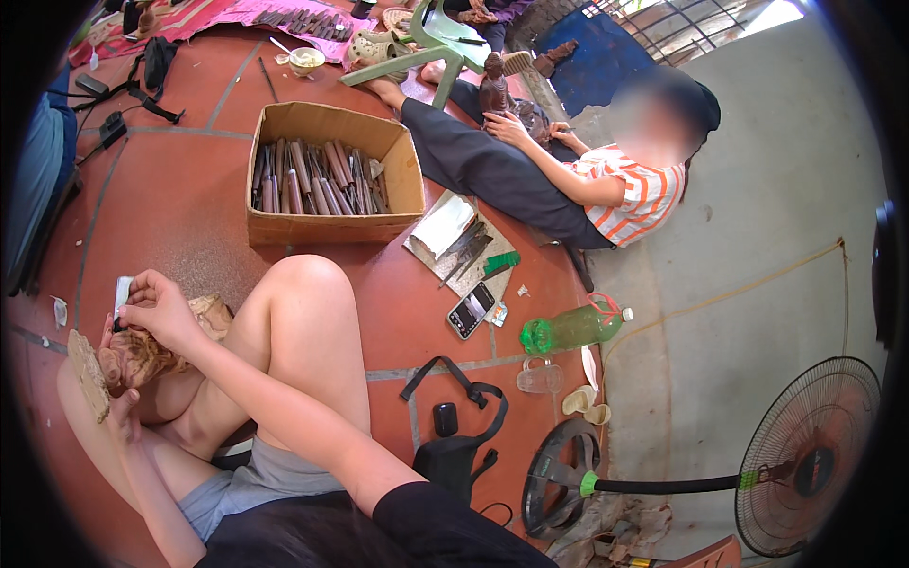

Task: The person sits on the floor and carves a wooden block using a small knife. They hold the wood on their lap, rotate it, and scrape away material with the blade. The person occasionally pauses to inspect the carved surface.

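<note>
Against my bent legs rests a light-brown wood carving (151,355) with a flat, rough base (87,379) turned to the left. My left hand (123,415) grips it low down near that base, some of its fingers hidden behind the wood. Above the carving, my right hand (163,308) is closed, thumb against fingers, on a small flat white piece (123,293) with a dark lower end. I cannot make out what kind of piece this is. The right hand partly covers the carving's upper side.
Ahead stands a cardboard box (331,222) of wooden-handled carving tools (308,180). To its right lie a board (445,237) with blades, a phone (472,310) and a green bottle (578,327). A fan (805,459) stands at right. Another person (606,189) sits by the wall holding a dark statue (494,90).
</note>
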